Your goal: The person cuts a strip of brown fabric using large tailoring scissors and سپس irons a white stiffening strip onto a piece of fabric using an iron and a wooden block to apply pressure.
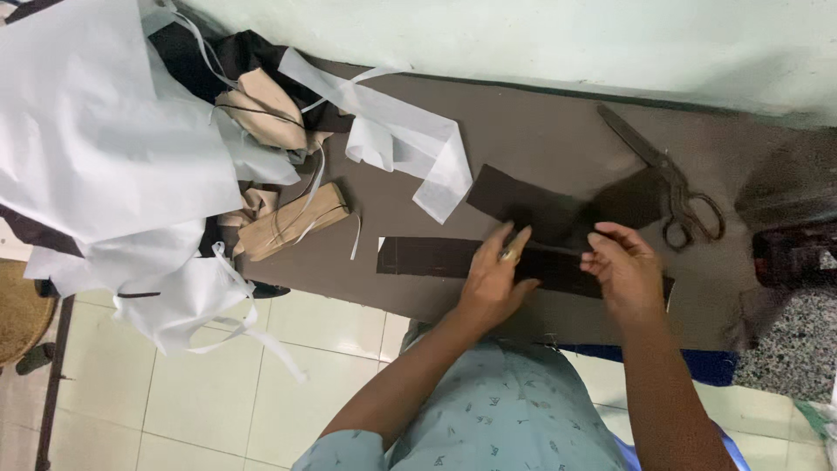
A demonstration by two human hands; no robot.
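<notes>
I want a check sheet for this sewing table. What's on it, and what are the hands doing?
Surface: brown table, mostly covered at the left.
Job's things: dark strip lying flat; dark piece behind it.
Clutter: white fabric heaped left, white band, tan pieces, scissors lying right.
Grippers: left hand pressing flat on the strip; right hand pinching its edge.
Cables: nothing seen.
Surroundings: pale wall, tiled floor.

Person seen from above: pale blue-green short-sleeved shirt w/ small scattered dark print, sleeve ending above the elbow, forearms bare; left hand [493, 277] has a ring on one finger, right hand [623, 266] bare, no watch or glove; blue fabric shows at lower right edge.
</notes>
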